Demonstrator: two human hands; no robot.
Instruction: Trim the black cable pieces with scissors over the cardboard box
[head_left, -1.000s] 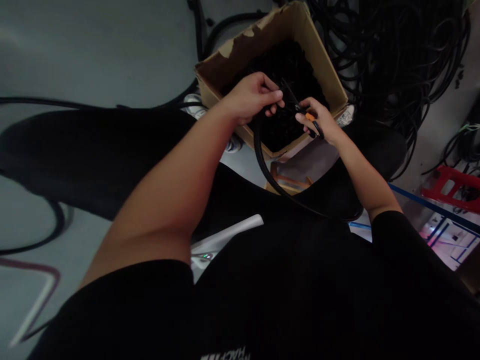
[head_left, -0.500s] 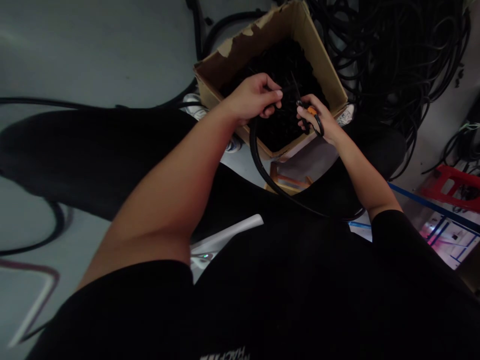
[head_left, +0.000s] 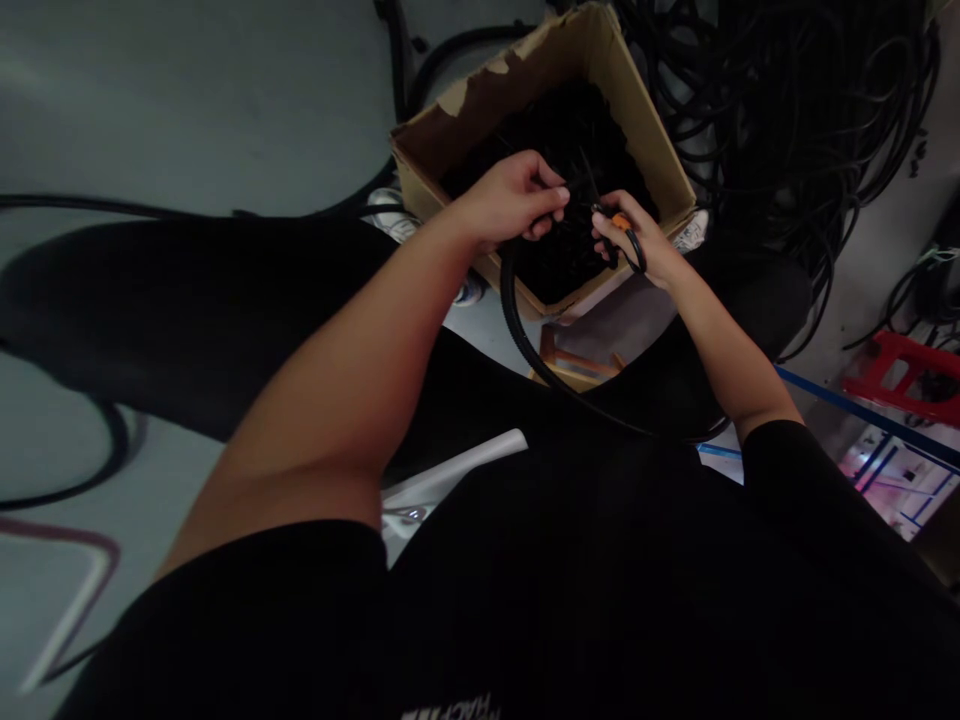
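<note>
Holding, left hand (head_left: 510, 198): fingers curled shut around a black corrugated cable (head_left: 514, 310), centre of frame, just over the box.
Holding, right hand (head_left: 637, 245): nearly closed on orange-handled scissors (head_left: 621, 222), fingers at the black ring grip, blades too dark to make out.
Cable run: from the left hand, curves down past the box's front corner, then right toward lower centre, far end hidden behind the person's black shirt (head_left: 600, 560).
Box: cardboard box (head_left: 525, 105), top centre, torn upper edge, packed with black cable pieces (head_left: 555, 125); both hands right above it.
Upper right: big tangle of black cables (head_left: 787, 110), just beside the box.
Right edge: red plastic object (head_left: 900, 370), near a blue strip (head_left: 862, 415) on the floor (head_left: 187, 120).
Lower centre: white tube (head_left: 465, 470), partly behind the left arm.
</note>
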